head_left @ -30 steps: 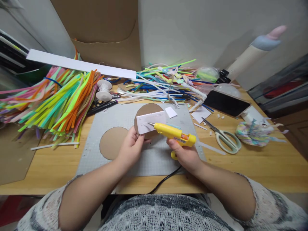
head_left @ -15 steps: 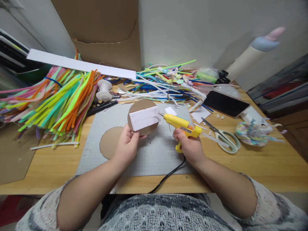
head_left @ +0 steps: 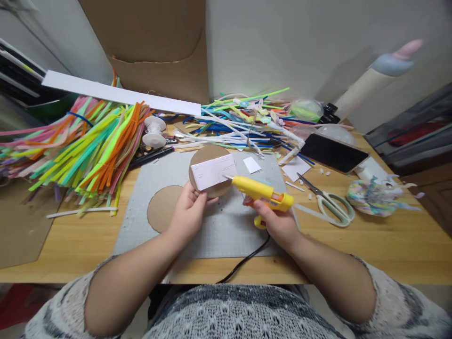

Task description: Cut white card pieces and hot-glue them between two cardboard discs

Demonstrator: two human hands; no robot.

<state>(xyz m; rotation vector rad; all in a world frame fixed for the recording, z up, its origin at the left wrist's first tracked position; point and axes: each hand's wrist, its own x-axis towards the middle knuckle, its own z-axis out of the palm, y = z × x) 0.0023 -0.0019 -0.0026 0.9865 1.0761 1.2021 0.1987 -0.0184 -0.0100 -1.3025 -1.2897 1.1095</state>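
My left hand [head_left: 189,212] pinches the lower edge of a brown cardboard disc [head_left: 208,155] that carries a white paper rectangle [head_left: 213,171], lifted off the grey cutting mat [head_left: 226,226]. My right hand [head_left: 277,221] grips a yellow glue gun [head_left: 263,190]. Its metal nozzle touches the right edge of the white rectangle. The gun's black cord [head_left: 247,259] runs toward me off the table edge. A second cardboard disc [head_left: 163,206] lies flat on the mat, left of my left hand.
Heaps of coloured pipe cleaners [head_left: 84,146] fill the left and back of the wooden table [head_left: 388,245]. Scissors [head_left: 330,202], a phone [head_left: 332,151], a white thread spool [head_left: 153,132], paper scraps and a pastel fluffy piece [head_left: 369,197] lie nearby. A cardboard box [head_left: 158,52] stands behind.
The glue gun first drew away to the right while the disc rose and tilted. Now the nozzle has come back left and touches the white rectangle's right edge.
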